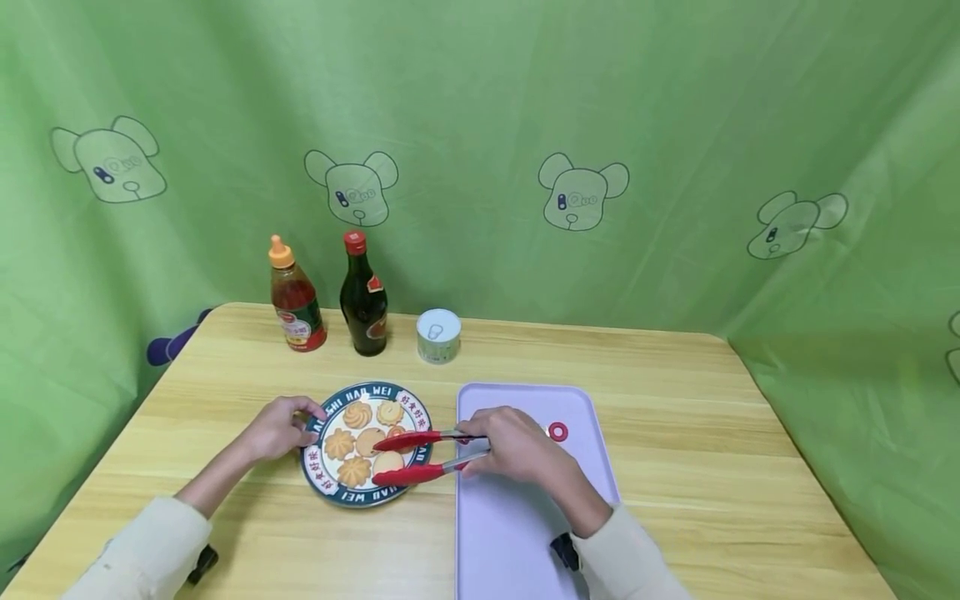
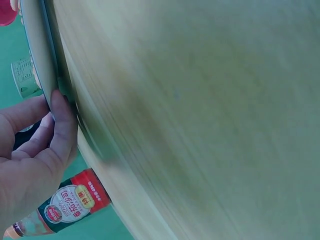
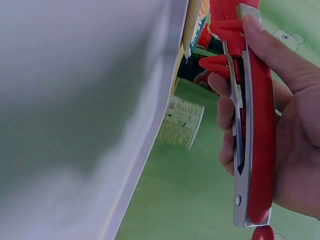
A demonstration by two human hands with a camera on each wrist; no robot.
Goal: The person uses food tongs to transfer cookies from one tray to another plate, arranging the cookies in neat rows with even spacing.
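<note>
A round plate with a dark teal lettered rim (image 1: 330, 492) sits left of centre, holding several golden cookies (image 1: 355, 472). My left hand (image 1: 276, 429) pinches the plate's left edge between thumb and fingers; the left wrist view shows fingers (image 2: 64, 120) against its underside. My right hand (image 1: 517, 446) grips red-and-silver tongs (image 3: 261, 140), whose two red tips reach over the right part of the plate. The tips stand apart, with a pale round cookie (image 1: 388, 462) seen between them. Whether they touch it I cannot tell.
A lilac tray (image 1: 495, 533) lies under my right hand, with a small red ring (image 1: 557, 432) near its back. Behind the plate stand a sauce bottle with an orange cap (image 1: 296, 304), a dark red-capped bottle (image 1: 364, 304) and a can (image 1: 438, 336). Green curtain encloses the table.
</note>
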